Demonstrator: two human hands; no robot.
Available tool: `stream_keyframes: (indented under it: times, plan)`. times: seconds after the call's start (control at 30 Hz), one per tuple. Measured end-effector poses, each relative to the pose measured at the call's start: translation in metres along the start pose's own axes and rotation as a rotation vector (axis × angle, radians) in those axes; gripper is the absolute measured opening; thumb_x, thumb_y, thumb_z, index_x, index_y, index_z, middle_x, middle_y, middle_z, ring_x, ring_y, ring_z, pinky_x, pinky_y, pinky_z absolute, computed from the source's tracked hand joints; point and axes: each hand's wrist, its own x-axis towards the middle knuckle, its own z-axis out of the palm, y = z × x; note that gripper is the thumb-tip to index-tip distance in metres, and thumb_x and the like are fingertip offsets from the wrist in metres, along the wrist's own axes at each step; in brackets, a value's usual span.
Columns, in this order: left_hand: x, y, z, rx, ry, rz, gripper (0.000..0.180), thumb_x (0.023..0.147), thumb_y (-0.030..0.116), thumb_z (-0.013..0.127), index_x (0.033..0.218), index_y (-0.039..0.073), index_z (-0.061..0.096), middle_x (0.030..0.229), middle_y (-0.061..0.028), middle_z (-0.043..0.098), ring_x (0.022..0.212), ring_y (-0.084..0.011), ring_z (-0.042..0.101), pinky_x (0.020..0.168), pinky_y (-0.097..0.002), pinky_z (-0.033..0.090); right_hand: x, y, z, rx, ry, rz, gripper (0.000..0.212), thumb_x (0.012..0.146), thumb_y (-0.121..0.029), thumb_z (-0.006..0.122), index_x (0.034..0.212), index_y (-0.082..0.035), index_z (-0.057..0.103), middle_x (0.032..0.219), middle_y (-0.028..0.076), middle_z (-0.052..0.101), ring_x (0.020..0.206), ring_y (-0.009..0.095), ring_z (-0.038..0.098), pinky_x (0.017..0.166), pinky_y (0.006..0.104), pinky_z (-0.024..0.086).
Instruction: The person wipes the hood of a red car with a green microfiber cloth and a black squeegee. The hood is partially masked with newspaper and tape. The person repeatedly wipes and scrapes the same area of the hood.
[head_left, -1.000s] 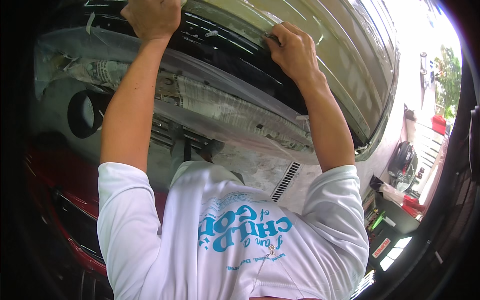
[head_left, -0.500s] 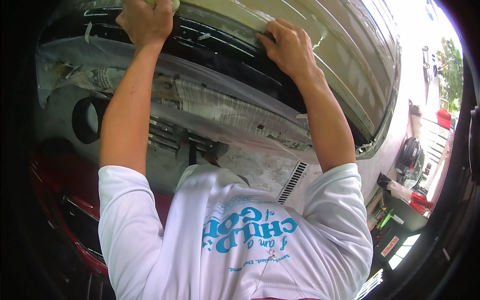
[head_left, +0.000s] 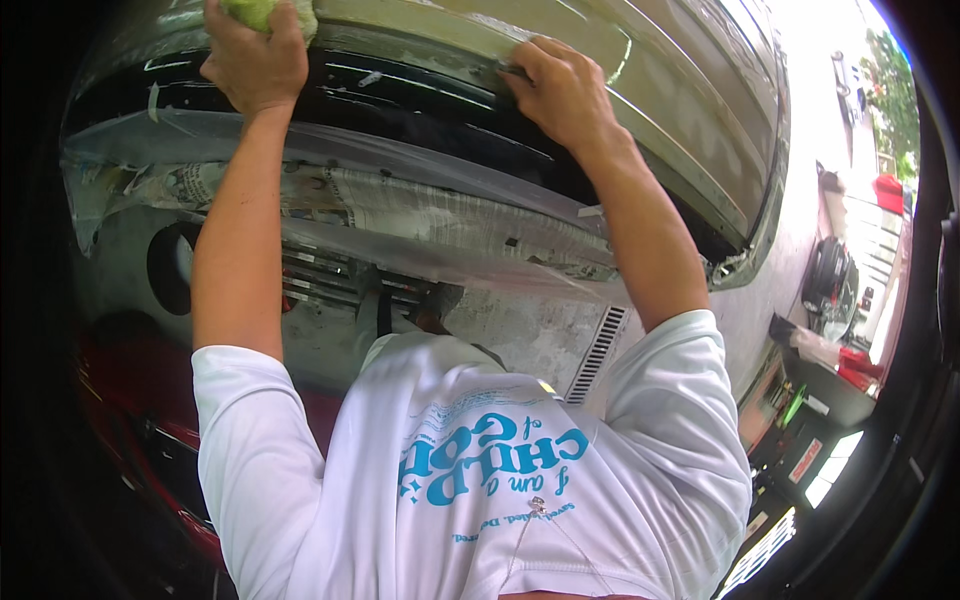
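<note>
My left hand point(head_left: 258, 62) grips a crumpled yellow-green cloth point(head_left: 250, 12) against the panel, partly cut off by the top edge of the view. My right hand point(head_left: 562, 90) is closed, fingers curled, on a small dark flat piece point(head_left: 516, 72); only its edge shows. Both hands rest along the lower part of a wet, olive-grey ribbed vehicle panel point(head_left: 690, 110). Below them runs a glossy black band point(head_left: 420, 110) with light streaks and droplets. Clear plastic film point(head_left: 390, 150) and newspaper point(head_left: 430, 205) cover what lies under the band.
Behind my left arm are a dark ring-shaped object point(head_left: 170, 268) and a red car point(head_left: 130, 400). A floor drain grate point(head_left: 597, 350) lies beside my body. At the right stand a black tyre-like item point(head_left: 826, 275), a red cloth-like item point(head_left: 858, 368) and a cluttered shelf point(head_left: 800, 410).
The view has shifted and tilted slightly. My right hand has slid a little to the right along the panel. More of the yellow-green cloth shows in my left hand.
</note>
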Motion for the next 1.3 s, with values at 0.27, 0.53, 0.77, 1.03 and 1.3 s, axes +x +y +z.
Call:
stream_keyframes:
  times: [0.27, 0.53, 0.77, 1.03, 1.3]
  plan:
    - [0.0, -0.005, 0.0, 0.011, 0.028, -0.021, 0.077, 0.09, 0.04, 0.064, 0.147, -0.005, 0.037, 0.119, -0.0242, 0.071, 0.118, -0.0459, 0.064, 0.11, -0.0483, 0.042, -0.068, 0.046, -0.036, -0.024, -0.049, 0.136, 0.015, 0.082, -0.009, 0.079, 0.09, -0.007, 0.066, 0.087, 0.01, 0.067, 0.084, 0.034, 0.067, 0.072, 0.0451, 0.055]
    - [0.008, -0.002, -0.014, -0.642, 0.207, -0.07, 0.066, 0.097, 0.033, 0.057, 0.148, -0.003, 0.037, 0.136, -0.0207, 0.051, 0.123, -0.0318, 0.055, 0.109, -0.0445, 0.043, 0.056, -0.043, 0.014, 0.113, -0.029, 0.138, 0.021, 0.091, -0.022, 0.077, 0.096, -0.003, 0.071, 0.093, 0.015, 0.069, 0.087, 0.04, 0.068, 0.078, 0.0476, 0.053]
    - [0.01, -0.059, -0.104, -0.822, 0.497, -0.015, 0.053, 0.094, 0.021, 0.055, 0.139, -0.007, 0.048, 0.137, -0.0181, 0.051, 0.125, -0.0298, 0.055, 0.11, -0.042, 0.045, 0.086, -0.069, 0.032, 0.054, -0.086, 0.121, 0.016, 0.087, -0.018, 0.077, 0.095, -0.005, 0.07, 0.094, 0.013, 0.069, 0.094, 0.038, 0.069, 0.08, 0.0501, 0.055]
    - [-0.004, -0.075, -0.193, -1.07, 0.64, -0.388, 0.059, 0.095, 0.032, 0.049, 0.139, -0.006, 0.052, 0.14, -0.0177, 0.058, 0.131, -0.0315, 0.057, 0.114, -0.0442, 0.043, 0.177, -0.133, 0.086, 0.049, -0.029, 0.017, 0.02, 0.09, -0.019, 0.077, 0.093, -0.003, 0.066, 0.092, 0.015, 0.068, 0.089, 0.041, 0.067, 0.076, 0.0488, 0.053]
    - [-0.013, -0.112, -0.219, -1.085, 0.587, -0.467, 0.053, 0.099, 0.03, 0.05, 0.137, -0.005, 0.053, 0.141, -0.0169, 0.057, 0.133, -0.0298, 0.055, 0.116, -0.0438, 0.04, 0.14, -0.117, 0.067, -0.046, -0.035, 0.024, 0.018, 0.09, -0.019, 0.077, 0.091, -0.005, 0.066, 0.084, 0.014, 0.063, 0.082, 0.038, 0.066, 0.073, 0.0483, 0.053]
